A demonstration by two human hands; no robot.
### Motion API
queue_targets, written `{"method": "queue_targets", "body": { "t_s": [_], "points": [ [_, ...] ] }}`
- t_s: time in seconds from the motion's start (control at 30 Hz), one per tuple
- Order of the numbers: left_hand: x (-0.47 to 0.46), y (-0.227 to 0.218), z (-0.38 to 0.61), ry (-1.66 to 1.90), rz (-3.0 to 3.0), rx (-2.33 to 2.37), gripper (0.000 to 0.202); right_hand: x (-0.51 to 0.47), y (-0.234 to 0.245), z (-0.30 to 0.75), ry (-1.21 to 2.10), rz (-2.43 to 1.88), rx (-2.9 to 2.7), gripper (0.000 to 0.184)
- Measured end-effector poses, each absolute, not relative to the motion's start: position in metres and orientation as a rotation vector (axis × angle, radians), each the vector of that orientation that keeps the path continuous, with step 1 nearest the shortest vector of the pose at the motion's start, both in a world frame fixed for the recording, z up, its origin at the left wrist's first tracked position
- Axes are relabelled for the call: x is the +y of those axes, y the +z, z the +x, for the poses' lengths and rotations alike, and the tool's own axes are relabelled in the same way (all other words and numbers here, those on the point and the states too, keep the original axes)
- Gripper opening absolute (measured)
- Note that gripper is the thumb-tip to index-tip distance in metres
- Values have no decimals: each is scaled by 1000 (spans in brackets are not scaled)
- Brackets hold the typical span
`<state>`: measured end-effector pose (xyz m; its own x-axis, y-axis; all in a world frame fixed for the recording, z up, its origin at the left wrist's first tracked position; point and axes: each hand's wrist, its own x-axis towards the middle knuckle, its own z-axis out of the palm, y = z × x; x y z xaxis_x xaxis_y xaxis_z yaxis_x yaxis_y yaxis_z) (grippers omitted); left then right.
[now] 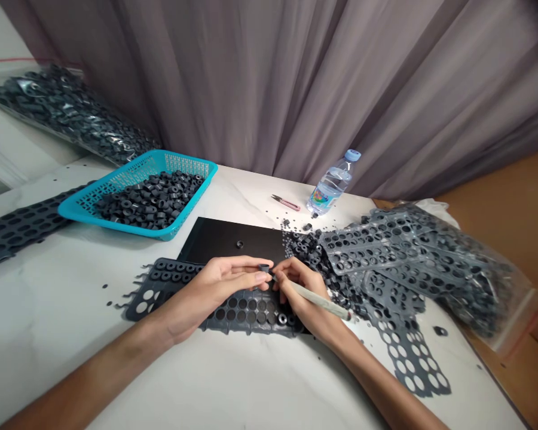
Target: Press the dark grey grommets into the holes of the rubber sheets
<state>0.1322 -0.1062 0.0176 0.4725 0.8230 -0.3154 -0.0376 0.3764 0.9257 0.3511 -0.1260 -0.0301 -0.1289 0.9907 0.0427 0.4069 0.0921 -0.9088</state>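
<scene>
Grey piece (263, 269) sits pinched in the left hand (222, 278), a pale tool (323, 303) clamped in the right hand (305, 288).

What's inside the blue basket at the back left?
The blue basket holds a heap of small dark ring-shaped pieces. Whatever lies beneath the heap's top layer is covered and cannot be seen.

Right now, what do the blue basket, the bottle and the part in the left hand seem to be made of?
Basket: probably moulded plastic, glossy, with perforated walls.
Bottle: likely plastic, smooth and shiny, because it is transparent.
Part in the left hand: perhaps rubber, because it looks dark and matte; hard plastic is possible.
</scene>
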Motion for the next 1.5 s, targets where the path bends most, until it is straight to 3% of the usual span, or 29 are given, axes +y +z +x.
{"method": "queue_targets", "body": {
  "t_s": [0.47,0.73,1.5],
  "points": [
    [-108,22,134,669,1119,781,38,-126,-29,352,1040,-1394,-1633,12],
    [-109,26,135,675,1061,784,22,-127,-27,351,1039,-1399,-1628,11],
    [-112,31,135,620,1014,774,25,-126,-29,353,1062,-1378,-1633,10]
  ]
}}
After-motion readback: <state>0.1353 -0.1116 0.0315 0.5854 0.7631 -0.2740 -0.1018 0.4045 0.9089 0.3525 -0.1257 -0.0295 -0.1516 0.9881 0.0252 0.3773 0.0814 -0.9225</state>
